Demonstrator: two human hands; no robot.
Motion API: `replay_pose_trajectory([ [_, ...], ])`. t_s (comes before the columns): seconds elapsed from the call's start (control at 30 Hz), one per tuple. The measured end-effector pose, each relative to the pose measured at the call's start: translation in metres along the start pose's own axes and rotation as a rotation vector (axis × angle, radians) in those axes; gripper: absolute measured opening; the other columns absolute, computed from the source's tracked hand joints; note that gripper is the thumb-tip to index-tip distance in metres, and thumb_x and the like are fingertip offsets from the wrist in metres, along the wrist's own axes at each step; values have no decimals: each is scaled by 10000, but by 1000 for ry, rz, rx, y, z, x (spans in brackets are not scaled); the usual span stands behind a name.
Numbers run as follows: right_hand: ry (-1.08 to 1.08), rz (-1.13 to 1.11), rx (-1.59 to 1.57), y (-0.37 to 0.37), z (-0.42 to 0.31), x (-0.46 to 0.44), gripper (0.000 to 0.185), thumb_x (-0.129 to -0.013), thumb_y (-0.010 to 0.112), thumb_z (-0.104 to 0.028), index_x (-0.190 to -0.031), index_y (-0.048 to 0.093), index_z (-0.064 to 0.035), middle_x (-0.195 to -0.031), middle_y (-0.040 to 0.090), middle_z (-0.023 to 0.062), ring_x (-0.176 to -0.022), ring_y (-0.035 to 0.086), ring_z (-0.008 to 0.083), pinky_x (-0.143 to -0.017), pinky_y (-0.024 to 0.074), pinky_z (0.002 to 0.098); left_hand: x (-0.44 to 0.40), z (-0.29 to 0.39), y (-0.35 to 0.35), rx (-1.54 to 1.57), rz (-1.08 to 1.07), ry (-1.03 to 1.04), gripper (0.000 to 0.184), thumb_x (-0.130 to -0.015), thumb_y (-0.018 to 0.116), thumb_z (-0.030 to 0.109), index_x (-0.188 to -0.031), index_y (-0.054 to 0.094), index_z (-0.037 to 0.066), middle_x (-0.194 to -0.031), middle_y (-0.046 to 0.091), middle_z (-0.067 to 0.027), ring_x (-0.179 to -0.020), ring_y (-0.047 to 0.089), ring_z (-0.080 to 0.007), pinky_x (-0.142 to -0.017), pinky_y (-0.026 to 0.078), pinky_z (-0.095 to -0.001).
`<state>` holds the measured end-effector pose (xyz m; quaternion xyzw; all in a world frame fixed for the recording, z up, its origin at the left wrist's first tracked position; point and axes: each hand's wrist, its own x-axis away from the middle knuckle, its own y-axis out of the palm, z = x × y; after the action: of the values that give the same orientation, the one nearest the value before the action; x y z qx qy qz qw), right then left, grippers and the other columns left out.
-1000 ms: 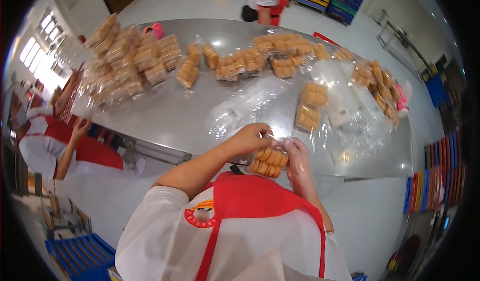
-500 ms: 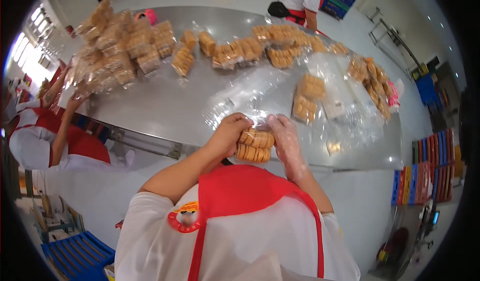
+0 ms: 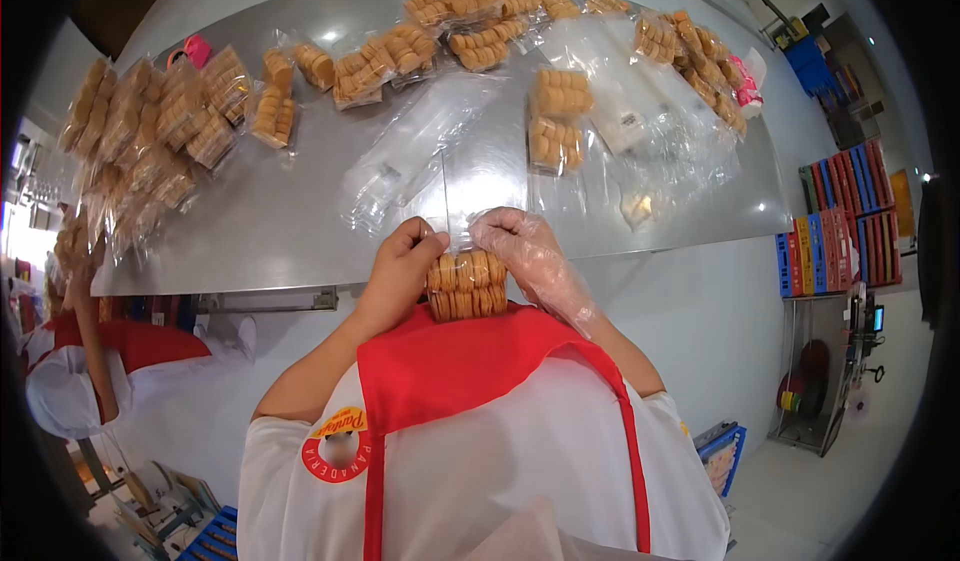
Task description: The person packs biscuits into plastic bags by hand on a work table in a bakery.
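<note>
A clear bag of round golden biscuits [image 3: 467,286], stacked in two rows, hangs upright against the red apron at the table's front edge. My bare left hand [image 3: 395,273] pinches the bag's upper left side between thumb and fingers. My right hand [image 3: 535,264], in a thin clear plastic glove, has its fingers closed on the upper right side. Plastic film above the biscuits stretches between both hands. Flat empty clear bags [image 3: 410,151] lie on the steel just beyond. Farther right, a filled biscuit bag [image 3: 557,121] rests on the table.
The steel table [image 3: 300,231] spans the area ahead. Bagged biscuits are heaped at left [image 3: 150,126], with more packs [image 3: 460,6] along the far side. Loose plastic bags [image 3: 660,151] cover the right part. A co-worker [image 3: 75,371] is at the left; stacked crates [image 3: 835,251] stand at right.
The view has shifted, so the table contents appear farther left and higher. The biscuit bag now hangs straighter and closer to the apron. Both hands still grip its top.
</note>
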<state>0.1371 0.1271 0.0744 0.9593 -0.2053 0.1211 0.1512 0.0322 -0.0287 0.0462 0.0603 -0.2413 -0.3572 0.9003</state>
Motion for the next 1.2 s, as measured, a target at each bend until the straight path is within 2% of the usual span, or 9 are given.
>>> replay_pose_trajectory([
  [0.23, 122, 71, -68, -9, -3, -20, 229, -952, 615, -144, -1070, 613, 52, -962, 670, 122, -878, 655, 175, -824, 532, 295, -32, -6, -10, 21, 97, 115, 100, -924, 572, 113, -974, 503, 62, -834, 525, -29, -666, 499, -100, -621, 430, -250],
  [0.4, -52, 78, -287, -31, 26, -82, 656, -981, 593, -315, -1459, 289, 15, -1277, 540, 214, -1183, 552, 296, -974, 484, 394, -97, -35, -37, -393, 457, 574, 293, -940, 575, 158, -1165, 486, -7, -1042, 525, -125, -914, 539, -214, -829, 452, -346],
  [0.5, -78, 229, 593, -52, 51, -101, 634, -958, 599, -238, -1449, 345, 73, -1345, 538, 275, -1198, 566, 323, -1024, 442, 350, -107, -64, -49, -554, 514, 678, 308, -931, 564, 135, -1174, 475, -31, -1180, 455, -195, -1086, 475, -303, -935, 403, -399],
  [0.7, -185, 43, 961, -74, -53, -77, 324, -961, 568, -201, -1156, 656, 42, -1181, 675, 197, -1068, 655, 290, -934, 505, 366, -101, -68, -45, -822, 480, 772, 325, -889, 583, 99, -1167, 471, -28, -1176, 447, -211, -1115, 437, -367, -969, 385, -439],
  [0.77, -604, 217, 1195, -102, -104, -99, 278, -955, 573, -204, -1111, 687, -4, -1111, 690, 203, -983, 681, 318, -860, 537, 394, -99, -65, -42, -791, 467, 734, 322, -886, 583, 94, -1162, 469, -28, -1175, 449, -211, -1110, 440, -364, -966, 386, -436],
  [0.93, -487, 203, 1895, -184, -164, -250, 213, -889, 617, -204, -958, 669, -9, -988, 688, 186, -957, 661, 361, -834, 531, 460, -100, -62, -40, -788, 459, 669, 309, -883, 582, 95, -1148, 481, -27, -1169, 454, -213, -1088, 452, -362, -943, 405, -425],
  [1.0, -627, 186, 1995, -206, -170, -299, 251, -875, 635, -229, -1010, 659, -18, -998, 693, 171, -958, 664, 355, -825, 535, 452, -101, -66, -42, -822, 487, 682, 305, -882, 581, 97, -1144, 488, -26, -1170, 457, -215, -1072, 465, -361, -929, 417, -423],
  [1.1, -430, 205, 2196, -225, -182, -366, 395, -841, 668, -275, -1159, 621, -45, -1096, 683, 176, -1036, 649, 359, -899, 516, 446, -99, -64, -40, -852, 518, 668, 303, -880, 583, 105, -1141, 501, -25, -1179, 462, -221, -1062, 486, -360, -905, 442, -418],
  [1.2, -435, 368, 1931, -253, -177, -419, 706, -810, 706, -370, -1406, 464, -80, -1309, 585, 215, -1225, 559, 365, -1039, 436, 428, -101, -65, -38, -895, 541, 650, 316, -877, 594, 120, -1143, 507, -26, -1184, 464, -230, -1060, 500, -365, -901, 458, -415],
])
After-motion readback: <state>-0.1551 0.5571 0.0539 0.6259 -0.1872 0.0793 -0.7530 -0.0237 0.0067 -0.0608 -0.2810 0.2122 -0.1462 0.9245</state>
